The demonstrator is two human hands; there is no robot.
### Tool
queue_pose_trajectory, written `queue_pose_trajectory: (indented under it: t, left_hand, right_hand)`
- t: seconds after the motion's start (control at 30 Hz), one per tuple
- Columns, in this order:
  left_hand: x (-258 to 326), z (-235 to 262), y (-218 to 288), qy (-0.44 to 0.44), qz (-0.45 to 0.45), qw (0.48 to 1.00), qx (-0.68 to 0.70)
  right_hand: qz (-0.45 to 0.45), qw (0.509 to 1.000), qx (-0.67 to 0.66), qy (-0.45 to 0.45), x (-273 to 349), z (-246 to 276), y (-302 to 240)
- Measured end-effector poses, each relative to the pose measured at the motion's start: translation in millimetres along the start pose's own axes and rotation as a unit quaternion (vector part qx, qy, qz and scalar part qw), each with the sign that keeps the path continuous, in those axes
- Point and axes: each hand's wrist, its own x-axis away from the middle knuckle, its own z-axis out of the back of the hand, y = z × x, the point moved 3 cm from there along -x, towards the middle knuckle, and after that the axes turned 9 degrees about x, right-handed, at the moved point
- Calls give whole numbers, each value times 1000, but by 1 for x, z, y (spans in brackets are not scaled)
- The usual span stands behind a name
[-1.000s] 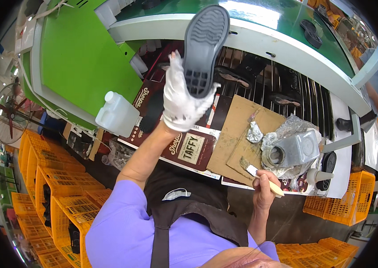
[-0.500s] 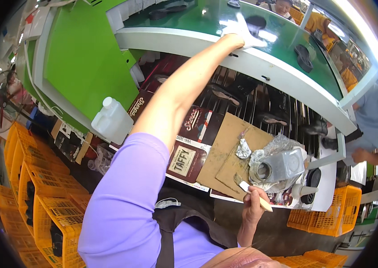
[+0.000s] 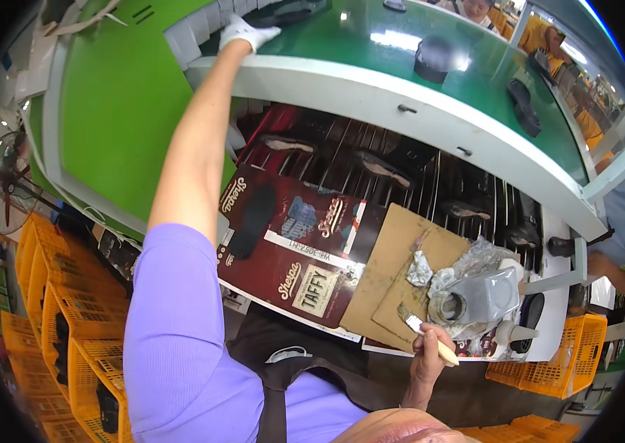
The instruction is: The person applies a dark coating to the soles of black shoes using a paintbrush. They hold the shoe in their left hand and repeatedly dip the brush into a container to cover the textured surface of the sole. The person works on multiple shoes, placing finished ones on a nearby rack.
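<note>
Left hand (image 3: pixel 247 31) farther left along conveyor edge (image 3: pixel 371 88), right hand (image 3: pixel 431 353) gripping brush (image 3: pixel 428 334)

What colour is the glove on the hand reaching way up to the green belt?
White. The glove on the left hand shows in the head view.

- I'm looking at a shoe factory line: a green conveyor belt (image 3: pixel 401 52) carrying black soles (image 3: pixel 434 55).
- Stacked orange crates (image 3: pixel 46 310) and a floor fan (image 3: pixel 6 196) stand alongside.
</note>
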Motion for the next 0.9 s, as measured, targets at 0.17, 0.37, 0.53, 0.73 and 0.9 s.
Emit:
queue_pose_trajectory:
  t: [0.17,0.37,0.53,0.73,0.9]
  left_hand:
    - [-7,-12,6,-39,-18,998,41]
    - [-1,-3,19,-103,-93,990,18]
    - [4,-7,6,-48,-145,983,101]
    - [95,20,25,144,-266,945,123]
    - [221,34,39,253,-386,863,207]
  right_hand:
    - [-18,999,36,12,-2,-19,12]
    - [-32,999,15,-31,-6,-36,12]
    - [-17,998,32,-43,-4,-40,-4]
    - [12,996,43,-75,8,-36,-13]
    - [27,993,75,-84,16,-30,-20]
